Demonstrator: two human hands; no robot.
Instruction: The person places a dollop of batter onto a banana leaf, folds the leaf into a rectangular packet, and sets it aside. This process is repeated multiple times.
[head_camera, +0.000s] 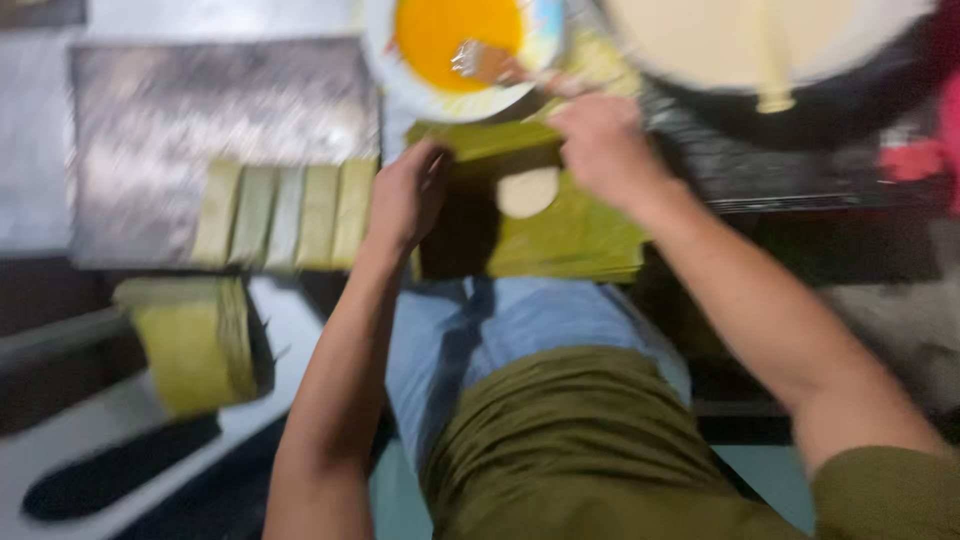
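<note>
- Fingers of the left hand (408, 195) curl over the left end of the folded top edge of a green leaf sheet (570, 235), closed on it as far as the blur lets me judge.
- Across from it, the right hand (600, 145) pinches the same folded edge at its right end, thumb and fingers together on the leaf.
- Between and just below the two hands a pale round of dough (527, 191) lies on the leaf, tucked partly under the fold; it sits slightly nearer the right hand.
- The fold's long axis runs left to right, from one hand to the other, with the dough on the person's side of it.
- The leaf tops a stack of like sheets resting over the person's lap, above blue trousers (520, 320).
- Beyond the right hand stands a white bowl (385, 55) of yellow-orange filling with a spoon (480, 62) in it.
- Further right is a large dish (760, 40) of cream-coloured batter or dough.
- To the left, a row of folded green parcels (285, 215) lies along the near edge of a grey metal tray (200, 110).
- Lower left, another leaf bundle (195, 340) sits apart.
</note>
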